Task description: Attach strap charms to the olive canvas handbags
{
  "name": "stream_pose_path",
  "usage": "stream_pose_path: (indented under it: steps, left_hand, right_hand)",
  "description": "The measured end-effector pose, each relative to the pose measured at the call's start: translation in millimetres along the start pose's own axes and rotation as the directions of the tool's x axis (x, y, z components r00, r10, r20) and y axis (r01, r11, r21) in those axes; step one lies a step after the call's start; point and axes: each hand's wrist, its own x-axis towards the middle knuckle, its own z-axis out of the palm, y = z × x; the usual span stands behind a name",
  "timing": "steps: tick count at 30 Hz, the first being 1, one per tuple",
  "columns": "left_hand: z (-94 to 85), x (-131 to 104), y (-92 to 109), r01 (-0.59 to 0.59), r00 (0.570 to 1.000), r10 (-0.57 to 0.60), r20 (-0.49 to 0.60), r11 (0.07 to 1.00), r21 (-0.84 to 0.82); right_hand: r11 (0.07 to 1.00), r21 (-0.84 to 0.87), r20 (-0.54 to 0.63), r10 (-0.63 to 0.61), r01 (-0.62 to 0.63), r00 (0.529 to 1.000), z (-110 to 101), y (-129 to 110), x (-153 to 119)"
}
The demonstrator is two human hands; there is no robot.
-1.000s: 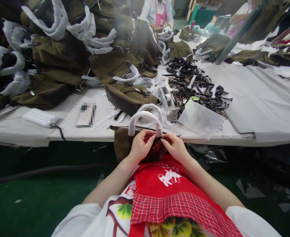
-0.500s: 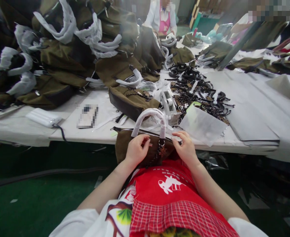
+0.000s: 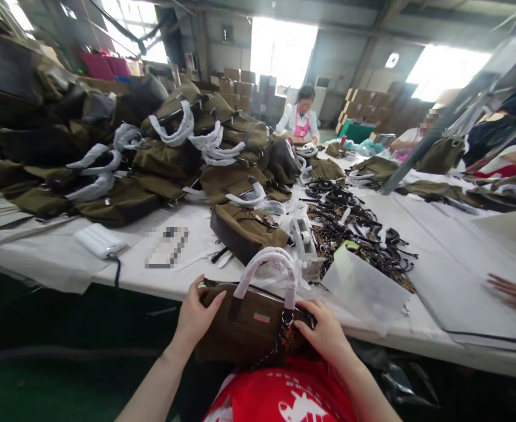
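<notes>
An olive-brown handbag (image 3: 235, 334) stands upright at the table edge against my red apron. Its two handles (image 3: 264, 261) are wrapped in white film, and a small label (image 3: 262, 317) shows on its front. From the right handle ring hangs a charm (image 3: 288, 337) on a dark braided cord. My left hand (image 3: 200, 313) grips the bag's upper left corner, thumb on the front and fingers over the back. At the upper right end, my right hand (image 3: 321, 328) holds the bag the same way, beside the charm.
Olive bags (image 3: 152, 170) are piled high at left. Dark straps and charms (image 3: 349, 217) lie in a heap beyond the handbag, near a tape dispenser (image 3: 302, 234) and a translucent sheet (image 3: 365, 287). A phone (image 3: 167, 247) and white power bank (image 3: 100, 240) lie left. A co-worker's hand (image 3: 515, 290) reaches in at right.
My left hand has moved from the front label out to the bag's left corner. My right hand has closed on the right end. The view has tilted up, and another person's hand appears at right.
</notes>
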Motion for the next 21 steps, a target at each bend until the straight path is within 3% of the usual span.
stream_pose_path:
  steps: [5,10,13,15,17,21]
  left_hand:
    - [-22.3,-21,-20,0.038,0.998,-0.039,-0.047,0.999,-0.034]
    - [-37.8,-18,-55,0.279,0.957,-0.276,-0.093,0.96,0.024]
    - [-41.8,-16,-66,0.306,0.951,-0.309,-0.029,0.949,-0.082]
    - [-44.1,-18,-69,0.324,0.946,-0.312,0.09,0.926,-0.195]
    - [-47.7,-24,-72,0.345,0.934,-0.298,0.195,0.895,-0.282]
    - [-57.3,-39,-76,0.385,0.905,-0.271,0.329,0.851,-0.357]
  right_hand:
    - [0.987,0.116,0.053,-0.114,0.108,0.992,-1,-17,2]
    - [0.956,0.242,-0.023,-0.163,0.164,0.986,-2,-30,32]
    - [0.882,0.472,-0.057,0.045,-0.013,0.997,-1,-37,73]
    - [0.655,0.706,0.077,0.309,-0.271,0.948,1,-43,104]
    - [0.527,0.756,0.193,0.386,-0.388,0.902,6,-49,129]
    - [0.37,0.786,0.351,0.393,-0.496,0.85,15,-67,163]
